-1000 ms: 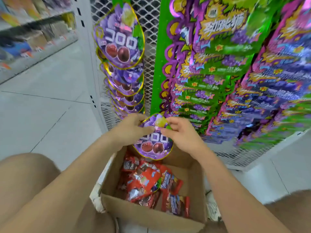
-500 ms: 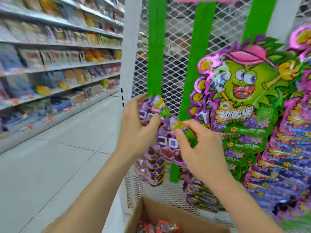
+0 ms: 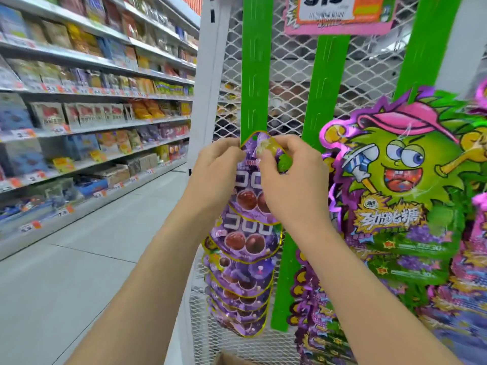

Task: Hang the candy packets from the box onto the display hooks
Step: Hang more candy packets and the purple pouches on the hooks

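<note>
While the box (image 3: 233, 359) sits at the near edge, both hands lift a purple candy packet (image 3: 249, 184) to the green strip (image 3: 253, 75).
The left hand (image 3: 214, 169) pinches the packet's top left edge and the right hand (image 3: 291, 180) its top right, fingers curled tight on the foil. The packet lies against the strip, just above the hung packets (image 3: 241, 259). This looks like the hooking step. Next, its hole probably needs lining up with a free hook, which I cannot make out. Store shelves (image 3: 92, 122) stand far left.
</note>
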`<state>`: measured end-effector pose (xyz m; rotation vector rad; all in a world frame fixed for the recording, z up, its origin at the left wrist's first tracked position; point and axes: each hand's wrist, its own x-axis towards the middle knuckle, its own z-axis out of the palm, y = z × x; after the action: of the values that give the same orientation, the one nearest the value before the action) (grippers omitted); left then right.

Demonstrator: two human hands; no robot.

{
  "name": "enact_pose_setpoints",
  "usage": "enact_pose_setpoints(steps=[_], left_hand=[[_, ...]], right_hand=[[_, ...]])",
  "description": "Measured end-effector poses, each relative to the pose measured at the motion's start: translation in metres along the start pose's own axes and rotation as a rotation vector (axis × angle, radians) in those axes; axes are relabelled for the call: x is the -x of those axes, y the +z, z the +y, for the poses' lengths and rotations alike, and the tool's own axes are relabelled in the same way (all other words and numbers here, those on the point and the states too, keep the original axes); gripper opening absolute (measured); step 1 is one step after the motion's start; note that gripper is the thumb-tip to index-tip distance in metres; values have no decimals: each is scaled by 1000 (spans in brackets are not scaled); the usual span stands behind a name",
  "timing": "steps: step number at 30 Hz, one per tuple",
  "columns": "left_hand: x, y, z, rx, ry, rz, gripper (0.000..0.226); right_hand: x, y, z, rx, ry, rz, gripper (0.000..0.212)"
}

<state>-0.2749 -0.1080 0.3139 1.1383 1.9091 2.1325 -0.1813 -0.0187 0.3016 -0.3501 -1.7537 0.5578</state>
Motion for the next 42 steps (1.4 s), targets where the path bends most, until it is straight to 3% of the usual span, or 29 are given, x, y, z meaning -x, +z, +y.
enact_pose_setpoints(steps=[12, 27, 31, 35, 37, 39, 42], left_hand=[[5, -2, -1, -10, 51, -76, 28], [8, -4, -4, -41, 127, -69, 22], [22, -5, -30, -376, 299, 34, 21], [68, -7, -65, -812, 415, 170, 55], [91, -10, -72, -814, 485, 137, 47], [108, -9, -79, -817, 565, -9, 27], [144, 3, -103, -965, 520, -458, 13]], right_hand=[[-5, -4, -11, 55, 90, 33, 50], [6, -8, -6, 168, 51, -19, 51], [37, -15, 9, 274, 21, -92, 33], [86, -43, 21, 312, -255, -67, 26], [117, -53, 38, 302, -394, -163, 20], [145, -59, 56, 310, -405, -427, 15], [189, -69, 89, 464, -101, -1050, 15]])
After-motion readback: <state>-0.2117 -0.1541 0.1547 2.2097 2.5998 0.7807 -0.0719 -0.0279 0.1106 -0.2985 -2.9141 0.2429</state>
